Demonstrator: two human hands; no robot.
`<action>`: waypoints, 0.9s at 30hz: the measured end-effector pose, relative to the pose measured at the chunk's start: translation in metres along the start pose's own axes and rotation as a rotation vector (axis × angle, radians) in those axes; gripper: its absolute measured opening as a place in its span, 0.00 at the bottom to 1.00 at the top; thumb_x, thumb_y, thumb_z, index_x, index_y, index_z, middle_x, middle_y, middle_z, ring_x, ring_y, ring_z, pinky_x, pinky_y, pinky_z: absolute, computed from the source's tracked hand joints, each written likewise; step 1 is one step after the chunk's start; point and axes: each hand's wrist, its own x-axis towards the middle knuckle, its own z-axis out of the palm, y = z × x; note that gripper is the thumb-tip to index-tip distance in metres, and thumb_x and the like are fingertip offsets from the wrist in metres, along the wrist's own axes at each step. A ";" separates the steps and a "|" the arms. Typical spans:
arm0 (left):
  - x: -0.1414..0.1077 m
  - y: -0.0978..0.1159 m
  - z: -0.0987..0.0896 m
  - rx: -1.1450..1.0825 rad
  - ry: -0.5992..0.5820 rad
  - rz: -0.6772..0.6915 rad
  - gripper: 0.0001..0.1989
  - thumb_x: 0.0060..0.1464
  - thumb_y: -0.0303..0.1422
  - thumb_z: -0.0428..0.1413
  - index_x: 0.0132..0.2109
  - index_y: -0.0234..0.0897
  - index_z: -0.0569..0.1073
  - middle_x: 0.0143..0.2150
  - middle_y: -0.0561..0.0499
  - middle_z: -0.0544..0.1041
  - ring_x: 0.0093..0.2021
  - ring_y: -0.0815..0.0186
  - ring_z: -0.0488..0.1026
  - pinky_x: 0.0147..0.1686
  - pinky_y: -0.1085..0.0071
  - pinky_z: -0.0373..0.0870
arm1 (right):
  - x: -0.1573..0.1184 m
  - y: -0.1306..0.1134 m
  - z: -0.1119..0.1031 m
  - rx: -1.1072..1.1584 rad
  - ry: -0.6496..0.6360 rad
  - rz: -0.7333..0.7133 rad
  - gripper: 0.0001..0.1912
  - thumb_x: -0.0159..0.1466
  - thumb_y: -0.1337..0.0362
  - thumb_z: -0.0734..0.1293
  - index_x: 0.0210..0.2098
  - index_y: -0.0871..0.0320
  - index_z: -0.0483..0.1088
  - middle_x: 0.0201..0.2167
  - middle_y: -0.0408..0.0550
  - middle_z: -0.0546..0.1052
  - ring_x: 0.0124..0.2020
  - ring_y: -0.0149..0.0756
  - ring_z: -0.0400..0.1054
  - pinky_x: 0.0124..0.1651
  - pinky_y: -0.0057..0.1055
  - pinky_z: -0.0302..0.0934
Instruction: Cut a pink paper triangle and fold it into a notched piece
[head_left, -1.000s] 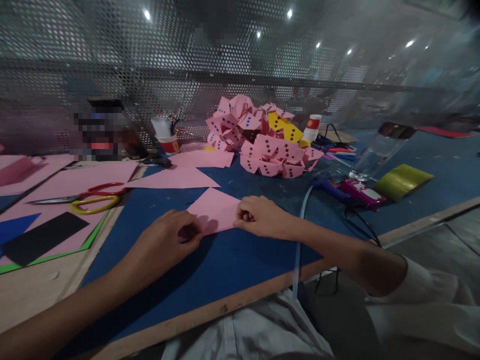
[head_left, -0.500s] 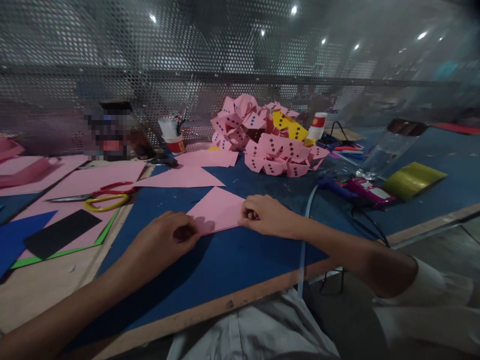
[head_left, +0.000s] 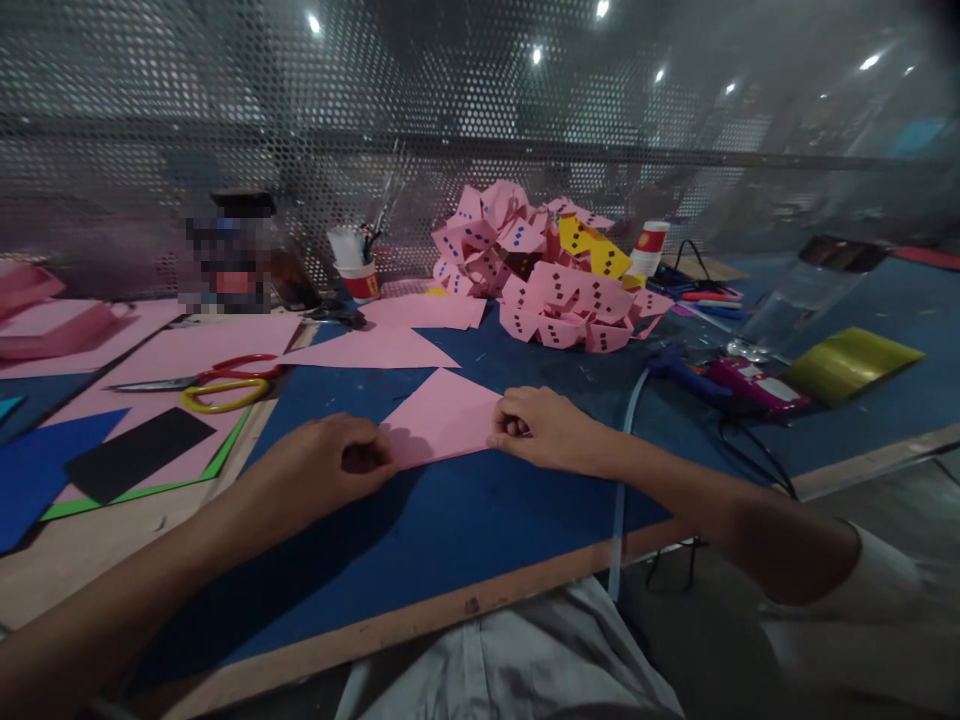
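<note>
A folded sheet of pink paper (head_left: 442, 418) lies on the blue tabletop (head_left: 450, 530), its peak pointing away from me and its straight edge towards me. My left hand (head_left: 337, 458) pinches the left corner between curled fingers and thumb. At the right corner, my right hand (head_left: 536, 425) is closed on the same paper, fingers bent inwards. Both corners are hidden under the fingertips. Just behind the paper rests another pink sheet (head_left: 382, 347) with a pointed end.
Scissors (head_left: 225, 383) with red and yellow handles, a black paper piece (head_left: 140, 453) and blue paper (head_left: 52, 465) lie left. Folded pink paper shapes (head_left: 570, 305) stand behind. To the right are a glue gun (head_left: 750, 385), a clear bottle (head_left: 795, 295) and yellow tape (head_left: 855, 365).
The whole view has shifted slightly, so things appear a little further right. Both hands keep their hold on the pink paper's corners, and its fold looks the same.
</note>
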 end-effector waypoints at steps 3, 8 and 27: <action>0.000 0.003 -0.005 -0.006 -0.024 -0.011 0.09 0.57 0.39 0.58 0.36 0.42 0.80 0.33 0.52 0.81 0.32 0.62 0.75 0.35 0.66 0.67 | 0.000 -0.001 -0.001 -0.004 -0.007 0.005 0.06 0.67 0.62 0.71 0.35 0.58 0.74 0.36 0.43 0.77 0.36 0.32 0.67 0.44 0.33 0.53; -0.001 0.004 -0.009 0.002 -0.039 -0.004 0.11 0.55 0.40 0.57 0.34 0.41 0.80 0.31 0.51 0.80 0.31 0.61 0.74 0.34 0.66 0.67 | 0.000 -0.003 -0.003 -0.006 -0.012 0.010 0.07 0.67 0.62 0.72 0.34 0.58 0.74 0.35 0.44 0.77 0.36 0.32 0.67 0.43 0.33 0.53; -0.001 -0.004 -0.018 -0.032 -0.099 -0.045 0.08 0.53 0.39 0.58 0.36 0.43 0.81 0.31 0.53 0.81 0.31 0.62 0.76 0.33 0.68 0.67 | 0.000 -0.002 -0.003 0.000 -0.014 0.005 0.06 0.68 0.62 0.71 0.35 0.58 0.74 0.36 0.44 0.77 0.36 0.32 0.68 0.45 0.33 0.54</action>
